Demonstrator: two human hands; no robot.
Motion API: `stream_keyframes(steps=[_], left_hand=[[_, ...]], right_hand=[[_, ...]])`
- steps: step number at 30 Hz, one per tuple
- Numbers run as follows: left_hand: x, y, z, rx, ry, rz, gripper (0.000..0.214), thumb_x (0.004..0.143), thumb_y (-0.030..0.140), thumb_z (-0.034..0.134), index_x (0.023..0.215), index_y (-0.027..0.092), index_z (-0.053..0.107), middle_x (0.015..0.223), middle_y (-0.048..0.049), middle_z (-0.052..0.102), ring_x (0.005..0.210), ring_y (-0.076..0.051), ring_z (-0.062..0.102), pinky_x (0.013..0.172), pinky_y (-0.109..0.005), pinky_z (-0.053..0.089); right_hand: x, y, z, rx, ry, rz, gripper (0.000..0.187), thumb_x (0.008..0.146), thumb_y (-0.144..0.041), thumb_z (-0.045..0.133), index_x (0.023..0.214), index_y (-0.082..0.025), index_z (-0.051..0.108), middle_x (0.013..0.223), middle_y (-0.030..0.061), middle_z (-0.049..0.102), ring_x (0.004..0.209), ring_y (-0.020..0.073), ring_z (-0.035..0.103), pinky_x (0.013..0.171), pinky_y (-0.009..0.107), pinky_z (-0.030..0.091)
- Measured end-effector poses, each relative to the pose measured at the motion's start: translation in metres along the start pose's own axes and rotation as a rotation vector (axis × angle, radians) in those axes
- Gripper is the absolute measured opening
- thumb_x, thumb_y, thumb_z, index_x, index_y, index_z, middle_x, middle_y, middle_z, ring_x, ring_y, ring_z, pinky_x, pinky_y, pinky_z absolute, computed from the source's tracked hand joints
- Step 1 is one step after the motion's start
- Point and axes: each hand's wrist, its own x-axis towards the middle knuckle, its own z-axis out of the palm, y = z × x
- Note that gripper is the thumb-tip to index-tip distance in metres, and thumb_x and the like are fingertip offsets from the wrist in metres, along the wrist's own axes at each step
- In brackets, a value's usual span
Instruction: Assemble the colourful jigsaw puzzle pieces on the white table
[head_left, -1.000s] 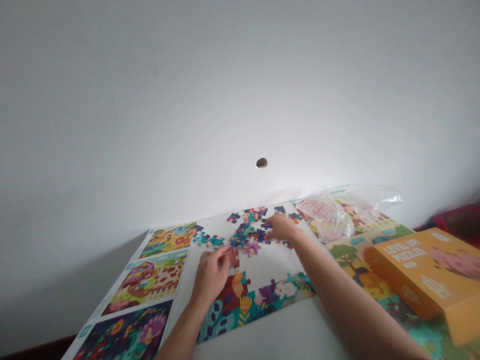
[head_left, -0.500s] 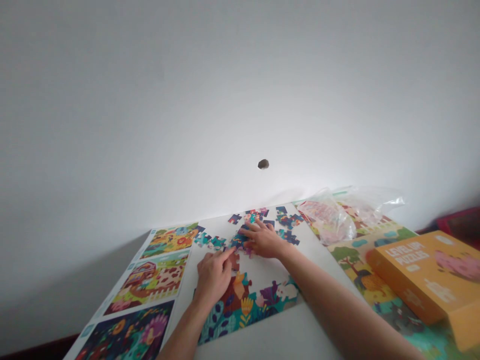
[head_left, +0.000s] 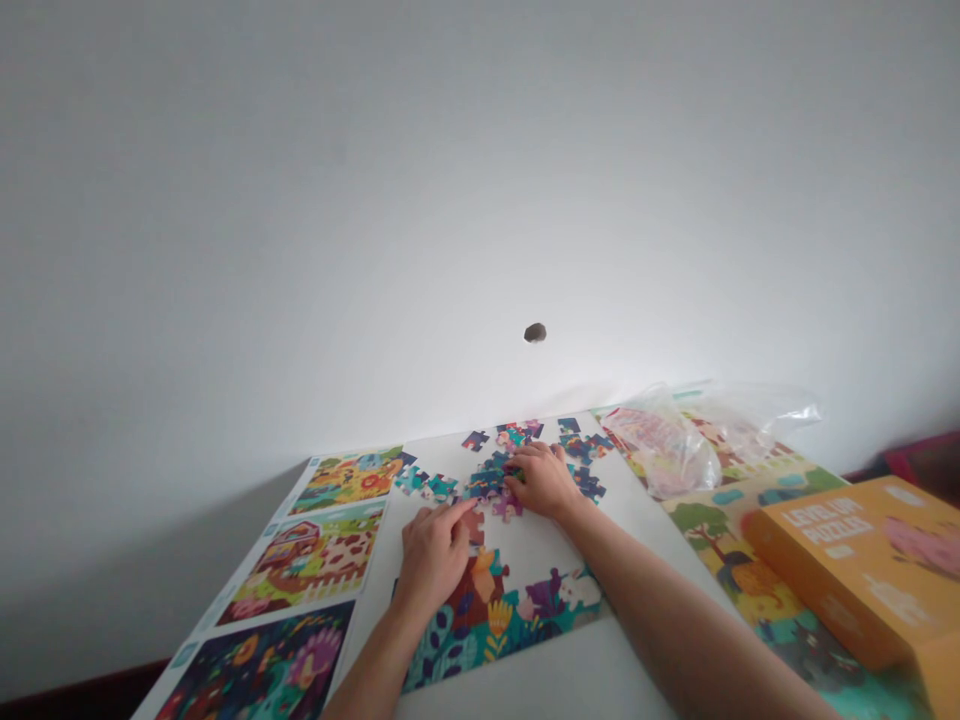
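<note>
A heap of loose jigsaw pieces (head_left: 487,482) in teal, navy and purple lies on a white board (head_left: 540,550), with smaller groups scattered around it. My right hand (head_left: 541,482) rests on the heap's right side with curled fingers, and I cannot tell whether it holds a piece. My left hand (head_left: 433,555) lies just below the heap, its fingertips at a brown piece (head_left: 472,525). That piece adjoins a partly joined jigsaw section (head_left: 495,620) of leaves and flowers, which lies nearer me.
Printed picture sheets (head_left: 307,560) run along the board's left side. To the right lie a clear plastic bag (head_left: 667,450) holding printed material, a colourful illustrated puzzle (head_left: 735,540) and an orange LEVEL UP PUZZLES box (head_left: 847,560). A white wall stands behind.
My right hand has moved from the heap's upper right to over it, then slightly back right. Several pieces now sit spread to its right. My left hand has stayed near the brown piece.
</note>
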Motion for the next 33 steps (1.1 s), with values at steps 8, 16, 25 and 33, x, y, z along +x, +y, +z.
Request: stream_keyframes(steps=[8, 16, 25, 33], left_hand=[[0.000, -0.001, 0.001, -0.029, 0.011, -0.006, 0.040, 0.087, 0.012, 0.045, 0.115, 0.027, 0.069, 0.100, -0.0016, 0.073, 0.093, -0.018, 0.061, 0.089, -0.031, 0.044], [0.000, -0.001, 0.000, -0.039, 0.026, 0.006, 0.040, 0.086, 0.012, 0.045, 0.114, 0.026, 0.069, 0.100, -0.0023, 0.074, 0.092, -0.018, 0.062, 0.089, -0.032, 0.044], [0.001, 0.000, -0.001, -0.035, -0.008, -0.024, 0.040, 0.087, 0.012, 0.045, 0.116, 0.025, 0.068, 0.103, -0.0034, 0.073, 0.096, -0.019, 0.061, 0.091, -0.033, 0.043], [0.002, 0.001, 0.000, -0.015, 0.002, -0.123, 0.044, 0.087, 0.015, 0.045, 0.128, 0.016, 0.059, 0.088, -0.0062, 0.068, 0.090, -0.019, 0.061, 0.088, -0.033, 0.044]], right_hand=[[0.001, 0.009, 0.007, 0.025, -0.011, 0.124, 0.049, 0.089, -0.044, 0.051, 0.136, -0.029, 0.050, 0.144, 0.0080, 0.046, 0.134, 0.0351, 0.030, 0.105, 0.059, 0.021], [0.002, 0.008, 0.012, 0.004, 0.072, 0.114, 0.030, 0.092, -0.033, 0.048, 0.116, -0.027, 0.064, 0.128, 0.0080, 0.058, 0.123, 0.0305, 0.041, 0.106, 0.059, 0.018], [0.001, 0.004, 0.011, -0.062, 0.119, 0.178, 0.026, 0.092, -0.032, 0.046, 0.102, -0.025, 0.069, 0.108, 0.0090, 0.065, 0.112, 0.0288, 0.046, 0.105, 0.052, 0.023], [-0.001, 0.005, 0.012, -0.030, 0.064, 0.198, 0.027, 0.092, -0.034, 0.046, 0.108, -0.028, 0.067, 0.116, 0.0066, 0.063, 0.117, 0.0295, 0.043, 0.105, 0.055, 0.016]])
